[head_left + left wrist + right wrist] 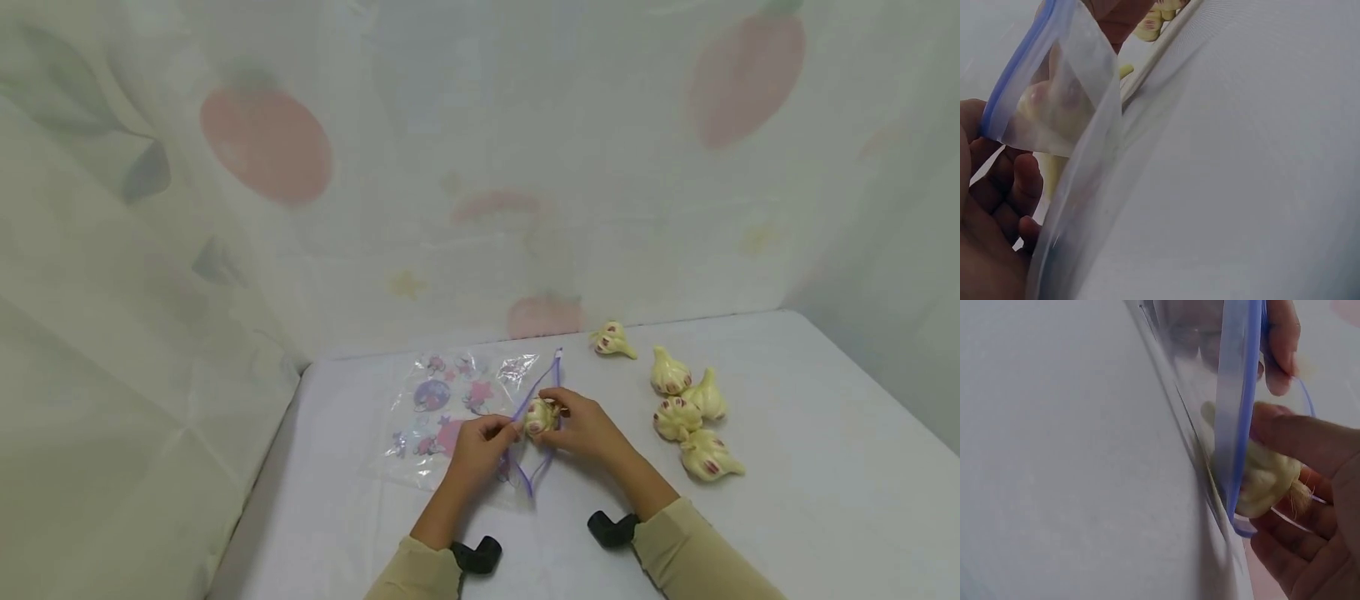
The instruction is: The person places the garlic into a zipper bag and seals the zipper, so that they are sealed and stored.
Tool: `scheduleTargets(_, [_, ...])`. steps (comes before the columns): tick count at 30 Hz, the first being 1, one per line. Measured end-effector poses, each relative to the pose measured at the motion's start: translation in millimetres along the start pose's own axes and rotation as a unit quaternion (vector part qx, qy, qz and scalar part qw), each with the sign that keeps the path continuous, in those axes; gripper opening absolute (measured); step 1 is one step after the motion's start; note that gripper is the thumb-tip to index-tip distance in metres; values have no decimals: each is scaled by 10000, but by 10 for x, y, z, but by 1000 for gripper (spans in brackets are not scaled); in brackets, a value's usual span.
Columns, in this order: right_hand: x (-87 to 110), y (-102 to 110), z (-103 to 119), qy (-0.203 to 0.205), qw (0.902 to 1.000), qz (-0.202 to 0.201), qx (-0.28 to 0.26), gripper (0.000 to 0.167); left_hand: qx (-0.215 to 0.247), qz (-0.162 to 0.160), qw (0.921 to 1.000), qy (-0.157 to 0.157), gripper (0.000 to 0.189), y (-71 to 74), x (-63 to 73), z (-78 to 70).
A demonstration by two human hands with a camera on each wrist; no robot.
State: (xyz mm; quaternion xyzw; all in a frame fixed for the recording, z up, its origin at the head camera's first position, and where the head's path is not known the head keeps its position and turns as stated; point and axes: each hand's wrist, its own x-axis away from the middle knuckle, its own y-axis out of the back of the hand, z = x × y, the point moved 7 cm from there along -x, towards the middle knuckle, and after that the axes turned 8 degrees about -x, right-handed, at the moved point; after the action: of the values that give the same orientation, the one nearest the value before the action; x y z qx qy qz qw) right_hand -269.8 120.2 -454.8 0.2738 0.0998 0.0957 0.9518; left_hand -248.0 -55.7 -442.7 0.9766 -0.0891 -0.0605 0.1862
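Note:
A clear zip bag (480, 396) with pink and purple printed figures lies on the white table, its purple-edged mouth spread toward the right. My left hand (482, 443) pinches the bag's rim, also seen in the left wrist view beside the blue-purple zip strip (1016, 62). In my right hand (588, 427) is a garlic bulb (538, 418), gripped between thumb and fingers at the bag's mouth. In the right wrist view the garlic's pale body (1266, 481) sits partly behind the strip, with its root tuft toward the palm.
Right of the bag, several garlic bulbs (705, 457) lie grouped on the white table (817, 467). Another garlic piece (613, 340) is near the back edge. A patterned curtain (405, 208) hangs behind the table and along its left side.

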Motion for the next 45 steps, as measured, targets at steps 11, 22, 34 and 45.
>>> scheduleTargets(11, [39,141,-59,-379,9920,-1202,0,38,60,624,9980,-79,21,-218,-87,246])
scheduleTargets(22, [-11,67,35,457,9944,-807,-500,18,174,417,9989,-159,22,-214,-128,337])
scheduleTargets(34, [14,-1,110,745,9972,-75,30,23,290,423,9986,-154,22,-164,-84,158])
scheduleTargets(45, [18,756,185,440,9915,-920,813,30,465,300,9985,-7,23,-73,-29,74])
